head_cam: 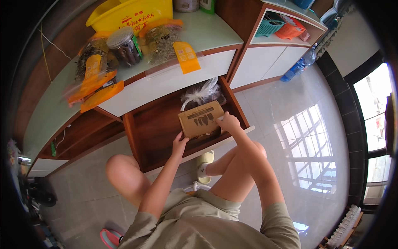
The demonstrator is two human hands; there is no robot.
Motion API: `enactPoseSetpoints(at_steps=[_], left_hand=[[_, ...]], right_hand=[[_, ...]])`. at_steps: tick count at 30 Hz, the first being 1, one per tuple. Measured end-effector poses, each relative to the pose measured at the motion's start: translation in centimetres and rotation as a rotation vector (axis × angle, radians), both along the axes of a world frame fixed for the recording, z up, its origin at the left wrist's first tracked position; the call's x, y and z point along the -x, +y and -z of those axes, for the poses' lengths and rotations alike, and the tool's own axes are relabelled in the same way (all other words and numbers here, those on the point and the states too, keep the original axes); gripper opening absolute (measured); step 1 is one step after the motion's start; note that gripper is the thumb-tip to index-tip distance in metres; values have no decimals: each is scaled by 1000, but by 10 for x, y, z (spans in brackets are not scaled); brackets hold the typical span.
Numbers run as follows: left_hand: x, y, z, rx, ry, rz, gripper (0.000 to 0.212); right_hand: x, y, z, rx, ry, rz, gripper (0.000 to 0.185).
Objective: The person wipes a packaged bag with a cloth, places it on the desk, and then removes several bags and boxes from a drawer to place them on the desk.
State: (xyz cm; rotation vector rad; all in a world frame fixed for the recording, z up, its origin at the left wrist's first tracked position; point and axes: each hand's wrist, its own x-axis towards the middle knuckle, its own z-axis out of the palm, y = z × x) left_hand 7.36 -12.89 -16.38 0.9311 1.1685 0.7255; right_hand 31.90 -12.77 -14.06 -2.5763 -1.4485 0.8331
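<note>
Both hands grip a brown cardboard box (200, 119) with dark printed shapes on its face. My left hand (179, 145) holds its near left corner. At the right edge, my right hand (229, 122) has its fingers on the cardboard. The box is tilted over the right part of a pulled-out wooden drawer (155, 124). Behind it in the drawer lies a knotted clear plastic bag (200, 93), its contents hard to make out. What lies under the box is mostly hidden.
On the glass-topped cabinet (205, 31) above the drawer stand a yellow plastic basin (158, 11), a lidded jar (124, 46) and bags of dried goods (161, 40). Plastic bottles (295, 68) stand on the floor at the right. My knees flank the drawer front.
</note>
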Motion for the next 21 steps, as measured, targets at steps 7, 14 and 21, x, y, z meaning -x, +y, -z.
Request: enactPoseSetpoints(at_steps=[7,14,21], left_hand=[[2,-18,-45,-49,-122,14,49],[-17,-37,-73,-274,-224,43,53],[-35,-47,-120,-646,-124,175,69]], right_hand=[[12,-4,-48,-401,-14,167,61],[2,-25,-88,-1058,194,448,38],[6,-57,-105,-1532,488,745,26]])
